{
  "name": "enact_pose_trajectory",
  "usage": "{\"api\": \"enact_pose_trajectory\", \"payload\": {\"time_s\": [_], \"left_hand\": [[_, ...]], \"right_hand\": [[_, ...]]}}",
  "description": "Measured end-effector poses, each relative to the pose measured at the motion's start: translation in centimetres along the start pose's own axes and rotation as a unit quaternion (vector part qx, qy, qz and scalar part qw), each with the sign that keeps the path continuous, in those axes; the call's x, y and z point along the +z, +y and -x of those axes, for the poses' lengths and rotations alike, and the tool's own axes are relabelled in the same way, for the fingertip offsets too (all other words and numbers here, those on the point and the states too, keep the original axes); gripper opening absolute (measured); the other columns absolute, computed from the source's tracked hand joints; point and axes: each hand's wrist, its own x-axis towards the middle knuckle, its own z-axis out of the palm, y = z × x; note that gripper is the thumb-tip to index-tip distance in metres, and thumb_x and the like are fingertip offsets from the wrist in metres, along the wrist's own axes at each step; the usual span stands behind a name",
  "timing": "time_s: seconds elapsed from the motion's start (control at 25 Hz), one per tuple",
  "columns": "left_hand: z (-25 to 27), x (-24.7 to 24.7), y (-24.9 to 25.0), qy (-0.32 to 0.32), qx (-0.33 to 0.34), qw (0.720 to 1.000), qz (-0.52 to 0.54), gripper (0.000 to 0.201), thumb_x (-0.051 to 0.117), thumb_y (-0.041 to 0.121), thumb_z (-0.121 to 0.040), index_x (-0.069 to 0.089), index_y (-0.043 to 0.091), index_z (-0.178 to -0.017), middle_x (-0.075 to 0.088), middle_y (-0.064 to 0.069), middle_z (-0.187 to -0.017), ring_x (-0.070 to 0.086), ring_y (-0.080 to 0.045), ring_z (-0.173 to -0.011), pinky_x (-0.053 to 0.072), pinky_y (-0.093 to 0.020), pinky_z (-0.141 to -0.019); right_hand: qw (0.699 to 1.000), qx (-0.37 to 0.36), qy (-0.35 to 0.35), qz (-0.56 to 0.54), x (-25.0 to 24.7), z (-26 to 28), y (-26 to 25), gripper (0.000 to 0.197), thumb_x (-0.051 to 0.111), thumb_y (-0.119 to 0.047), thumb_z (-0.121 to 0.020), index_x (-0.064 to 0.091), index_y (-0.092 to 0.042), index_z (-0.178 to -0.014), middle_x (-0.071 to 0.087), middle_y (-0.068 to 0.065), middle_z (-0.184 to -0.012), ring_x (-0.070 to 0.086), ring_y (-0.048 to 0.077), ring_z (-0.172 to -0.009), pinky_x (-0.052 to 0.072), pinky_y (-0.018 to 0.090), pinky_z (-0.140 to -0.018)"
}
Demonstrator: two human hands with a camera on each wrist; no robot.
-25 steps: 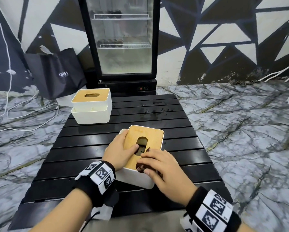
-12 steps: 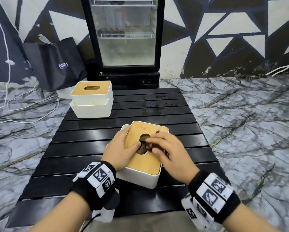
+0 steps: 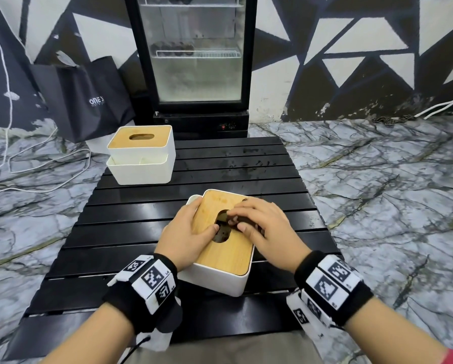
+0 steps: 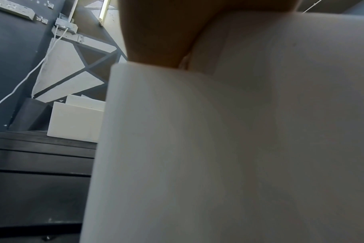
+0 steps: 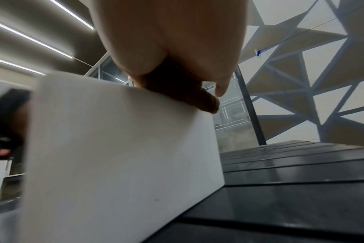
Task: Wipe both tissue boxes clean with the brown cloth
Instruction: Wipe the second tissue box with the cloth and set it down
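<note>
Right hand [image 3: 268, 231] curled on brown cloth [image 5: 202, 102] atop near tissue box [image 3: 228, 256], left hand [image 3: 186, 232] clasping it

Black slatted table [image 3: 131, 227] on marble floor [image 3: 377, 193], glass-door fridge [image 3: 198, 61] and black bag [image 3: 83, 98] behind

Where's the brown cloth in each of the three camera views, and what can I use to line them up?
Head: brown cloth mid-frame, bunched under the right hand on the near tissue box lid, beside the slot.
Left wrist: not in it.
Right wrist: upper middle, squeezed between palm and the box's top edge.
Shared landmark: that box's white wall, filling the left wrist view and the right wrist view's left half.
</note>
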Motion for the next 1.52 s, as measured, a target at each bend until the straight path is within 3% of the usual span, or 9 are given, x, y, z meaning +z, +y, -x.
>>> {"api": "enact_pose_trajectory", "payload": {"time_s": [0.12,0.28,0.44,0.52,0.68,0.84,1.12,1.4,1.52], "left_hand": [[0.1,-0.1,0.1,-0.004,-0.001,1.0,0.0,0.069,0.063,0.034,-0.086,0.027,0.026,-0.145,0.041,0.004,-0.142,0.043,-0.016,-0.126,0.036,-0.036,-0.106],[-0.1,-0.4,0.3,-0.017,0.0,1.0,-0.019,0.069,0.062,0.036,-0.087,0.026,0.027,-0.146,0.04,0.005,-0.144,0.042,-0.016,-0.127,0.033,-0.035,-0.108],[-1.5,-1.8,0.6,-0.078,0.015,0.986,-0.146,0.065,0.055,0.046,-0.088,0.025,0.037,-0.145,0.043,0.01,-0.143,0.04,-0.013,-0.132,-0.004,-0.048,-0.118],[-2.3,-2.4,1.0,-0.064,0.02,0.98,-0.189,0.06,0.056,0.054,-0.085,0.033,0.041,-0.14,0.045,0.014,-0.141,0.04,-0.01,-0.131,-0.008,-0.05,-0.116],[-2.9,-2.7,1.5,-0.002,-0.008,0.97,-0.245,0.063,0.054,0.063,-0.081,0.04,0.038,-0.137,0.039,0.011,-0.145,0.039,-0.015,-0.133,0.005,-0.051,-0.115],[-1.2,-2.0,0.6,-0.005,-0.075,0.984,-0.159,0.087,0.058,0.06,-0.08,0.016,0.025,-0.148,0.021,-0.003,-0.154,0.034,-0.026,-0.137,0.028,-0.042,-0.11],[-0.3,-0.8,0.0,0.015,-0.11,0.993,-0.043,0.08,0.053,0.038,-0.091,0.005,0.012,-0.15,0.027,-0.014,-0.152,0.038,-0.029,-0.133,0.032,-0.035,-0.106],[-1.3,-1.6,-0.3,-0.031,-0.064,0.996,-0.053,0.069,0.054,0.038,-0.091,0.016,0.023,-0.148,0.038,-0.008,-0.146,0.044,-0.027,-0.128,0.036,-0.035,-0.104],[-1.5,-1.8,-0.5,-0.029,-0.061,0.996,-0.063,0.069,0.053,0.04,-0.091,0.016,0.026,-0.147,0.041,-0.008,-0.144,0.047,-0.027,-0.124,0.039,-0.037,-0.102]], "right_hand": [[1.0,0.019,-0.002,-0.001,-0.6,-1.7,0.8,0.03,0.042,-0.036,-0.087,0.056,-0.035,-0.114,0.054,-0.015,-0.115,0.046,0.006,-0.112,0.035,0.04,-0.1],[0.998,0.056,-0.009,-0.039,-0.8,-1.8,0.4,0.028,0.051,-0.018,-0.091,0.057,-0.029,-0.116,0.049,-0.016,-0.113,0.042,0.01,-0.111,0.028,0.015,-0.095],[0.996,0.066,0.001,-0.053,-1.2,-0.1,0.1,0.03,0.053,-0.016,-0.09,0.057,-0.036,-0.112,0.049,-0.021,-0.111,0.038,0.007,-0.11,0.027,0.007,-0.092],[0.996,0.065,0.003,-0.062,-1.6,0.9,-0.2,0.033,0.053,-0.016,-0.09,0.055,-0.043,-0.109,0.047,-0.027,-0.111,0.038,0.006,-0.111,0.026,0.005,-0.093],[0.997,0.051,0.0,-0.05,-1.2,3.6,-2.1,0.031,0.051,-0.022,-0.088,0.056,-0.039,-0.113,0.044,-0.032,-0.113,0.038,0.005,-0.111,0.021,0.002,-0.095],[0.997,0.056,-0.005,-0.058,-1.6,4.5,-3.3,0.031,0.048,-0.027,-0.084,0.058,-0.035,-0.113,0.046,-0.033,-0.112,0.039,0.003,-0.112,0.022,0.004,-0.095],[0.998,0.043,-0.019,-0.045,-1.0,2.0,-3.0,0.031,0.052,-0.018,-0.09,0.056,-0.025,-0.12,0.044,-0.018,-0.12,0.034,-0.001,-0.116,0.017,0.004,-0.102],[0.999,-0.038,-0.028,-0.018,0.0,4.3,-2.8,0.031,0.042,-0.036,-0.089,0.053,-0.036,-0.118,0.051,-0.02,-0.123,0.039,0.0,-0.121,0.03,0.027,-0.104],[0.998,-0.04,-0.034,-0.042,-0.4,2.9,-2.2,0.031,0.043,-0.036,-0.087,0.057,-0.033,-0.115,0.054,-0.02,-0.117,0.042,-0.004,-0.114,0.033,0.026,-0.101]]}}
